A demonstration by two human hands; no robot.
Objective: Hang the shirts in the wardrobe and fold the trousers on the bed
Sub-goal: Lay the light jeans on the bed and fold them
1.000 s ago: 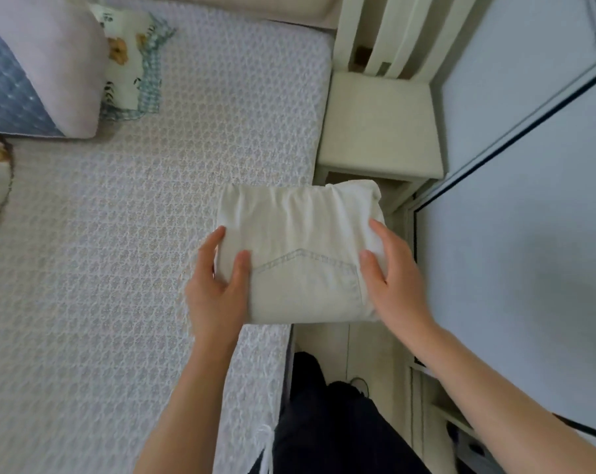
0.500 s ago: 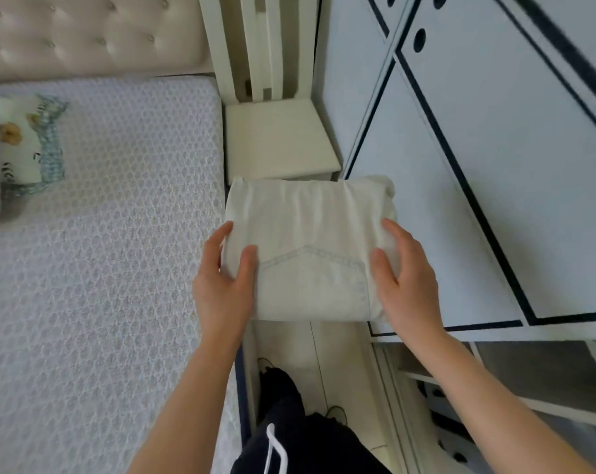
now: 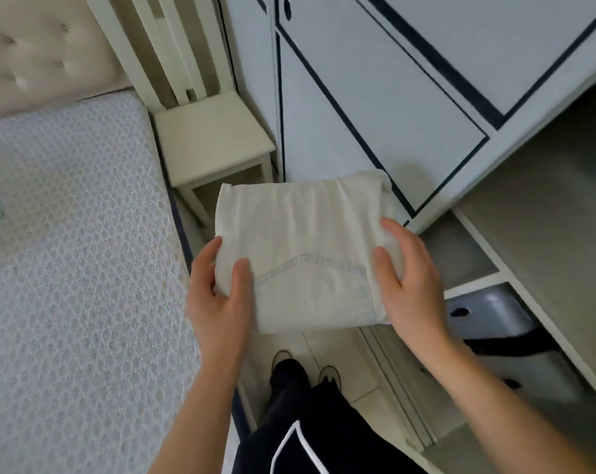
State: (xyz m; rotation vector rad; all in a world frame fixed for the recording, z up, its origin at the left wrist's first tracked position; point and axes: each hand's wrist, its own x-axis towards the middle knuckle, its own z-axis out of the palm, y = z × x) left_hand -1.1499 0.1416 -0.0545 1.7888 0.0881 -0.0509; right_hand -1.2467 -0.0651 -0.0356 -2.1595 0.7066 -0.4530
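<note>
The folded trousers (image 3: 306, 254), a thick rectangular bundle of pale cream denim with a stitched pocket seam on top, are held in the air above the pale floor (image 3: 337, 350) between the bed and the wardrobe. The left hand (image 3: 217, 302) grips the bundle's left edge, thumb on top; the right hand (image 3: 409, 285) clasps its right edge the same way. The bed (image 3: 67, 251) has a textured, honeycomb-patterned cover and a tufted headboard (image 3: 33, 46). A cream wooden chair (image 3: 214, 135) stands beside it. The wardrobe (image 3: 375, 97) shows grey-blue doors with dark trim and an open shelf (image 3: 546, 200).
</note>
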